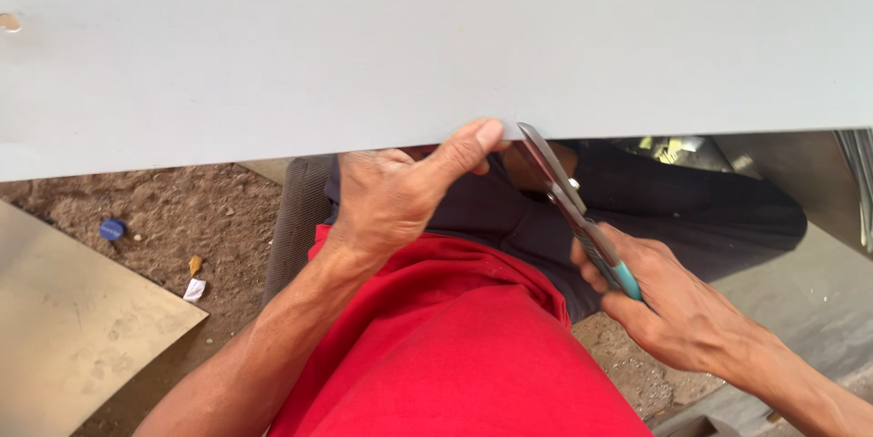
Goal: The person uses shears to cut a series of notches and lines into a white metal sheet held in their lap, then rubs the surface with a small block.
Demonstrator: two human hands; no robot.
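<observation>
A: Nearest, bottom centre?
B: A red shirt [455, 355]. Above it the left hand [396, 196] pinches the lower edge of the pale sheet [436, 37] filling the upper frame.
A: The right hand [668, 305]?
B: Closed round teal-handled snips [573, 205], centre right, blades at the sheet's edge just beside the left thumb

Two hands here: the left hand [391, 196] and the right hand [668, 305]. One pair of snips [573, 205] sits in the right fingers, one pale sheet [409, 46] at the left thumb tip. Away from the fingers: one blue cap [112, 229], one metal plate [73, 328].
</observation>
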